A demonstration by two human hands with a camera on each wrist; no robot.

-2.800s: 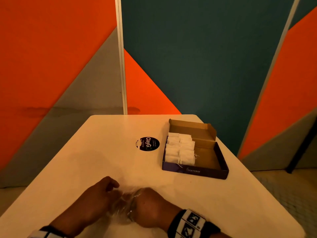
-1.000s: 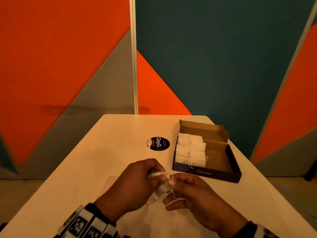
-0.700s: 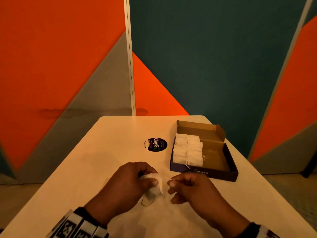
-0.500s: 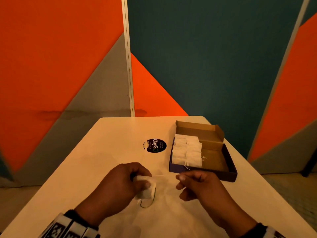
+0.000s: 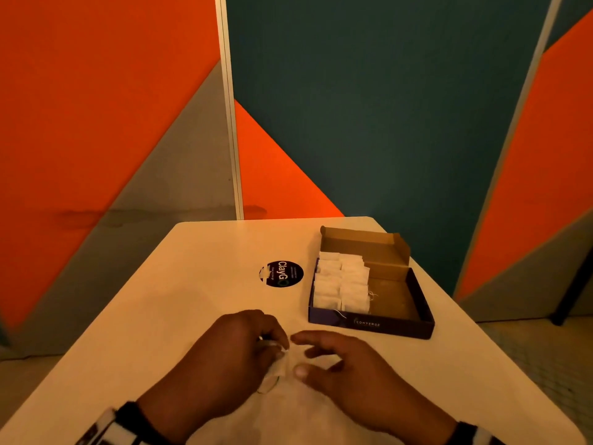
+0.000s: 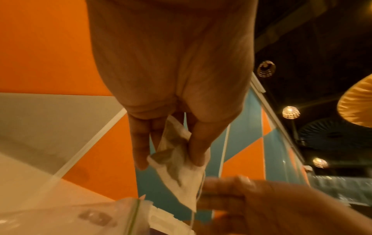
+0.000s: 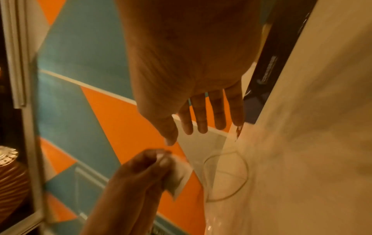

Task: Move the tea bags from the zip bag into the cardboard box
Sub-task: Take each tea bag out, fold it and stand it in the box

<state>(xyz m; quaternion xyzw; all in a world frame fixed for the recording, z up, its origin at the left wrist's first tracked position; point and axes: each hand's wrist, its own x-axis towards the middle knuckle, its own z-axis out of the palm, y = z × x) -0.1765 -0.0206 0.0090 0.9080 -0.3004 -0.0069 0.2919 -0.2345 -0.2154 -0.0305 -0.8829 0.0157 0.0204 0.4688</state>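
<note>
Tea bag (image 6: 181, 171): white, soft paper pouch, crumpled, dark leaf showing through; pinched in left hand (image 5: 231, 354) above the near table (image 5: 192, 268), over the clear zip bag (image 6: 80, 217). Likely light, limp, tearable; best held by the pouch edge. Right hand (image 5: 346, 370) beside it, fingers spread, holding nothing. Box (image 5: 417, 322) far right, rows of bags filling its left half

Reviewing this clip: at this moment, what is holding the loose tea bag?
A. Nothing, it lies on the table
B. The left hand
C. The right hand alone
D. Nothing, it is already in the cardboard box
B: the left hand pinches the tea bag between thumb and fingers, while the right hand is spread open beside it, holding nothing.
</note>
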